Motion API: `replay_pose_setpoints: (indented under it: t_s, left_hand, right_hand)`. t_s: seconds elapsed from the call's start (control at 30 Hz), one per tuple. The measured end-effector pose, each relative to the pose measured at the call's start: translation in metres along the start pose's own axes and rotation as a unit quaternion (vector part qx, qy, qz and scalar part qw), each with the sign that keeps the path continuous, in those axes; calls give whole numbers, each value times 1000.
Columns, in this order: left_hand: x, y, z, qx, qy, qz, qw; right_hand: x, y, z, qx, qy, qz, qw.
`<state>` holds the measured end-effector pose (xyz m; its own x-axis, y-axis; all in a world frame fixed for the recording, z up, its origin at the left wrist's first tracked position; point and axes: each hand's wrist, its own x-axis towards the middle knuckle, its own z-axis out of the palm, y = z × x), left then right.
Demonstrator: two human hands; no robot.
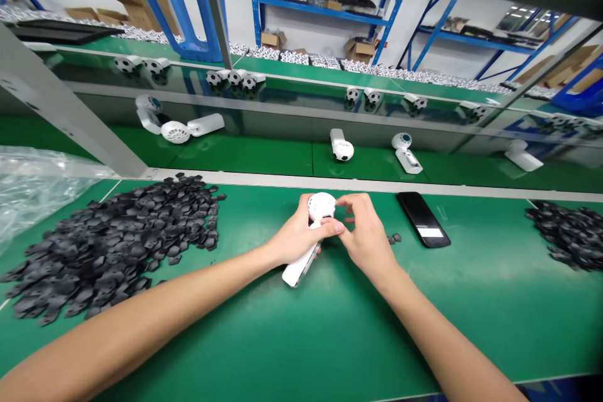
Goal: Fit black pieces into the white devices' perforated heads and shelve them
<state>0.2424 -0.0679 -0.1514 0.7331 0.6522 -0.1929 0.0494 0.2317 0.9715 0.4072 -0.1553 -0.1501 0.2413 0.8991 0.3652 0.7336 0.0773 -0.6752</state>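
A white handheld fan (321, 206) with a round, slotted head is held over the green table in my left hand (301, 232). Its handle (296, 271) slants down toward me, and my left thumb lies across the neck below the head. My right hand (370, 235) is at the right side of the head, fingers bent and closed in, with the index fingertip by the rim and the thumb close to my left thumb. Whatever is between the right fingertips is hidden. A few small black pieces (394, 239) lie just right of that hand.
Heaps of black pieces lie at left (136, 239) and right (572, 235). A black phone (423, 218) rests right of my hands. Beyond the white rail (264, 179), several white fans (342, 146) lie on a green belt (282, 154). Clear plastic (42, 185) covers the left edge.
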Motion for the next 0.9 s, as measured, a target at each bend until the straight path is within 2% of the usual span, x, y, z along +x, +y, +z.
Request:
replay_pose_setpoints:
  t_s: [0.17,0.37,0.53,0.7,0.77,0.9]
  left_hand:
    - [-1,2,0,14,-21,19,999]
    - [-1,4,-1,22,-11,27,999]
    - [2,-3,-1,14,-33,21,999]
    - [4,1,-3,14,-58,-10,998]
    - [4,4,-5,4,-68,-16,998]
    - [5,5,-11,3,-74,-11,997]
  right_hand:
    - [2,1,4,176,-81,52,980]
    - [5,3,2,196,-73,57,976]
    - [14,4,-23,139,-120,42,982]
    - [15,21,-61,13,-118,59,991]
    - [15,30,-71,-41,-159,70,984]
    - [13,38,-78,-59,-281,96,953]
